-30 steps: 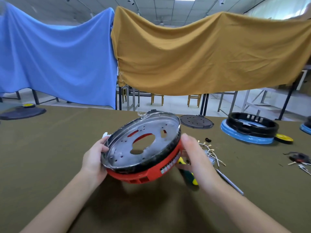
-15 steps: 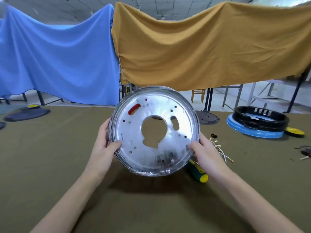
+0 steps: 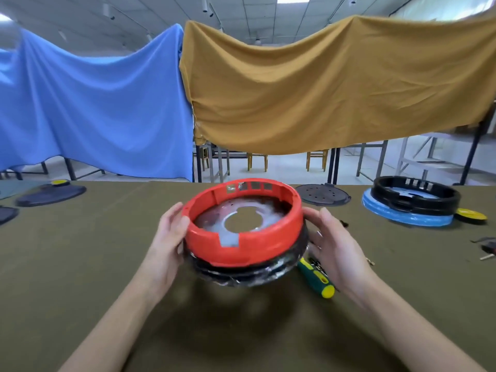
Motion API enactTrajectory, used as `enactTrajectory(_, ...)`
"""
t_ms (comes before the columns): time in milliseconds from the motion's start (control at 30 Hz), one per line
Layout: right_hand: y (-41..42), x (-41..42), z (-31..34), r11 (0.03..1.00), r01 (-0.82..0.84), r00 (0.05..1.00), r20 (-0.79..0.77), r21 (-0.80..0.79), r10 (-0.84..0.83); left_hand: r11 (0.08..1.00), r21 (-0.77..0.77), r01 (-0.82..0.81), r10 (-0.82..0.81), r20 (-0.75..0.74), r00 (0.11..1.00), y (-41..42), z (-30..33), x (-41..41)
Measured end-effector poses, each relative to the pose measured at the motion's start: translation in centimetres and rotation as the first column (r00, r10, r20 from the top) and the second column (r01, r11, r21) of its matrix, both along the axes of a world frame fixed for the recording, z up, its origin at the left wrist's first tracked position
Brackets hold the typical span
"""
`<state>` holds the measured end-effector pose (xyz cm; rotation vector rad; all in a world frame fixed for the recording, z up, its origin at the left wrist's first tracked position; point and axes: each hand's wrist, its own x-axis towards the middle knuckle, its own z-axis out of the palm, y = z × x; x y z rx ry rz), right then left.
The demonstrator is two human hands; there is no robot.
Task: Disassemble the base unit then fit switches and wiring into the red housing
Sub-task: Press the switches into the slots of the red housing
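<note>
I hold the base unit above the olive table (image 3: 80, 264), red housing (image 3: 241, 248) facing up. Its open top shows a shiny metal plate (image 3: 265, 213) with a round hole. A black, film-wrapped rim (image 3: 241, 275) runs beneath the red wall. My left hand (image 3: 166, 242) grips the left side, thumb on the red wall. The fingers of my right hand (image 3: 338, 251) lie fairly straight against the black rim on the right. A green and yellow screwdriver (image 3: 316, 280) lies on the table under my right hand. Loose wires are mostly hidden behind that hand.
A black ring (image 3: 413, 200) sits on a blue disc (image 3: 402, 216) at the far right, beside a yellow cap (image 3: 472, 214). A black round plate (image 3: 322, 196) lies behind the unit. Dark flat parts (image 3: 51, 194) lie far left; small parts (image 3: 485, 248) near the right edge.
The unit has been turned over in both hands: first the metal plate faced up, then it faced me on edge, and now the red housing's open side is up.
</note>
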<state>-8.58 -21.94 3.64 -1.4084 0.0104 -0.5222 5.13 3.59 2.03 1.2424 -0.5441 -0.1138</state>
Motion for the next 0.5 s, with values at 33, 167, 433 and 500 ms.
enactTrajectory(33, 0.2, -0.1, -0.2, 1.0, 0.019, 1.0, -0.019, -0.025, -0.02, 0.999, 0.032, 0.021, -0.022, 0.015, 1.0, 0.1, -0.1, 0.1)
enactTrajectory(167, 0.7, -0.3, -1.1, 0.99, 0.073, 0.996, -0.041, -0.122, -0.078, 0.992, 0.096, 0.078, -0.085, 0.072, 0.994, 0.5, -0.3, 0.5)
enactTrajectory(433, 2.1, -0.8, -1.5, 0.957, 0.075, 0.996, -0.032, -0.282, -0.088, 0.994, 0.108, -0.028, 0.023, 0.052, 0.998, 0.4, -0.1, 0.3)
enactTrajectory(500, 2.3, -0.9, -1.6, 0.93, 0.095, 0.993, -0.036, -0.355, -0.115, 0.989, 0.132, -0.071, 0.067, 0.038, 0.997, 0.3, -0.2, 0.2)
